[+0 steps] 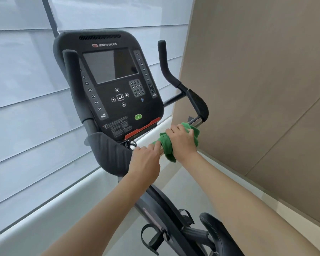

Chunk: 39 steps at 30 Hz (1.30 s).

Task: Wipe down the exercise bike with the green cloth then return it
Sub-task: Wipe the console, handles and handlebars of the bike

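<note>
Your right hand [181,141] was wrapped around the cloth [167,146], which was bunched around the chrome bar [196,121] of the bike's right handlebar, just below the console [111,85]. Your left hand [146,159] sat beside it, fingers loosely extended, with the fingertips touching the cloth's near edge and the bar; it gripped nothing that I could see. The cloth covered the stretch of bar between your two hands, and a tail of it hung below your right wrist. To do this stroke well, you probably needed to keep the cloth closed all the way around the tube and slide it along toward the black pad [198,106], twisting as you went so the underside got wiped too. Your left hand looked best used to steady the bar or tuck in the loose tail so it did not drag. The bare chrome beyond your knuckles, the upright grips [70,71] and the console face looked not yet reached from this position, so in my judgement much of the wiping was left, and the cloth's return came after that.
</note>
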Each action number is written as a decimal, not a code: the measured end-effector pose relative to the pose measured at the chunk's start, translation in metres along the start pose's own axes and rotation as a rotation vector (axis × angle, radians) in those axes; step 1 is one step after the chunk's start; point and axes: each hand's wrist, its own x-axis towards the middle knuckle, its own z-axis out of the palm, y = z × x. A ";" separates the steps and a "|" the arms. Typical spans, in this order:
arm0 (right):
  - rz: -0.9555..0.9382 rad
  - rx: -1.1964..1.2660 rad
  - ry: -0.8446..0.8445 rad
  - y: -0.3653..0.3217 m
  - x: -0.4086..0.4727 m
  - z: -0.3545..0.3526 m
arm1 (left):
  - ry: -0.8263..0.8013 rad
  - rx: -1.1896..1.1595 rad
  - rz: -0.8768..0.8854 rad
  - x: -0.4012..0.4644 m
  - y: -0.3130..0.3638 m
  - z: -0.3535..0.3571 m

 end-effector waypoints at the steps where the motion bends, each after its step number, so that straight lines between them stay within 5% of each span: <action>1: -0.018 -0.017 -0.036 -0.005 -0.003 -0.007 | 0.000 -0.004 0.032 -0.010 -0.012 -0.003; 6: -0.135 -0.053 -0.088 -0.049 -0.022 -0.037 | 0.225 -0.127 0.253 -0.059 -0.075 -0.015; 19: -0.181 0.058 0.056 -0.092 -0.045 -0.033 | 0.522 -0.359 0.322 -0.086 -0.108 0.031; 23: -0.287 -0.065 -0.190 -0.069 -0.014 -0.050 | 0.569 -0.404 0.266 -0.085 -0.099 0.029; 26: -0.191 -0.213 -0.299 -0.053 0.003 -0.052 | 0.539 -0.407 0.291 -0.089 -0.100 0.024; 35: -0.074 -0.143 -0.121 -0.075 -0.025 -0.043 | 0.510 -0.495 0.276 -0.090 -0.103 0.021; 39: -0.044 0.177 0.079 -0.105 -0.064 -0.043 | 0.508 -0.523 0.175 -0.091 -0.092 0.023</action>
